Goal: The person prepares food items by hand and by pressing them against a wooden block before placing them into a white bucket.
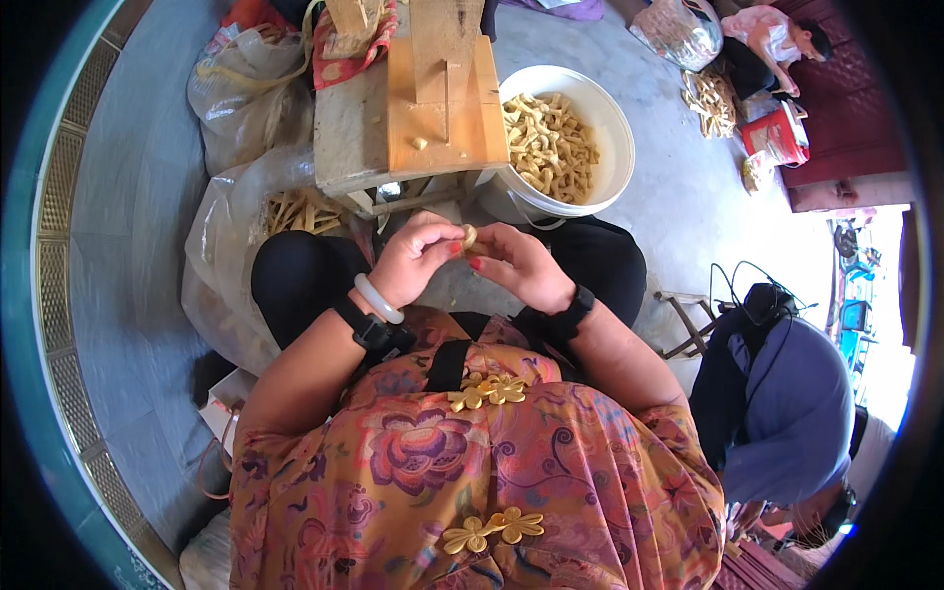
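Between the fingertips of both hands, above my lap, is a small pale yellow twisted piece (469,237); its material is not certain. My left hand (417,258) pinches it from the left, with a pale bangle at the wrist. My right hand (520,265) meets it from the right with thumb and fingers. Just beyond the hands stands a small wooden bench (350,158) with an orange-brown board (483,118) and an upright wooden block on top. A white bucket (625,147) right of the bench holds many similar pale twisted pieces (553,147).
Clear plastic bags (225,258), one holding pale strips (306,210), lie left of the bench. A folding stool (689,324) stands at right, near a person in blue-grey (796,413). Another person (771,40) sits at the upper right by a red bucket (778,136).
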Action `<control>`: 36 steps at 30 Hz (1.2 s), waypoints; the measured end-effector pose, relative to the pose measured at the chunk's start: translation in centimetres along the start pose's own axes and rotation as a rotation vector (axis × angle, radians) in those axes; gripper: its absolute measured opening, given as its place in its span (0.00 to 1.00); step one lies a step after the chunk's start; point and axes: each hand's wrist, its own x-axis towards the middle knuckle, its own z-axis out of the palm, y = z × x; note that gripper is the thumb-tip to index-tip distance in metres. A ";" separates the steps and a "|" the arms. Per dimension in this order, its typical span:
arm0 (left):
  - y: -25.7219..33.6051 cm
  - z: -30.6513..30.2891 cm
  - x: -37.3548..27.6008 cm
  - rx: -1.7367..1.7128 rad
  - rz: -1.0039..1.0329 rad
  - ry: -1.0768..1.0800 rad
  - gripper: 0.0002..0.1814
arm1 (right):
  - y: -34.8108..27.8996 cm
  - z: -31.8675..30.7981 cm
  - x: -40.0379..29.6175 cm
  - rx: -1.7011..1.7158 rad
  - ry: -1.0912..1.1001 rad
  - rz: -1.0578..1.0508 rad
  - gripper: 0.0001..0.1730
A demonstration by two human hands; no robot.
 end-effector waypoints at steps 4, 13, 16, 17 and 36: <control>1.4 0.9 0.0 0.051 -0.071 0.069 0.06 | -0.8 0.3 0.8 -0.176 -0.075 0.153 0.14; 3.0 -0.6 0.8 0.408 -0.018 0.263 0.05 | -0.7 -0.8 0.3 -0.128 0.108 -0.176 0.09; 3.7 0.3 0.8 0.372 0.046 0.243 0.08 | -4.5 0.7 1.1 -0.247 -0.031 -0.353 0.12; 4.0 0.4 0.8 0.350 0.069 0.251 0.09 | -3.8 1.3 1.3 -0.291 -0.067 -0.354 0.11; 7.0 -6.8 8.5 0.120 -0.204 0.204 0.08 | -5.4 -4.7 9.8 -0.418 0.324 -0.440 0.07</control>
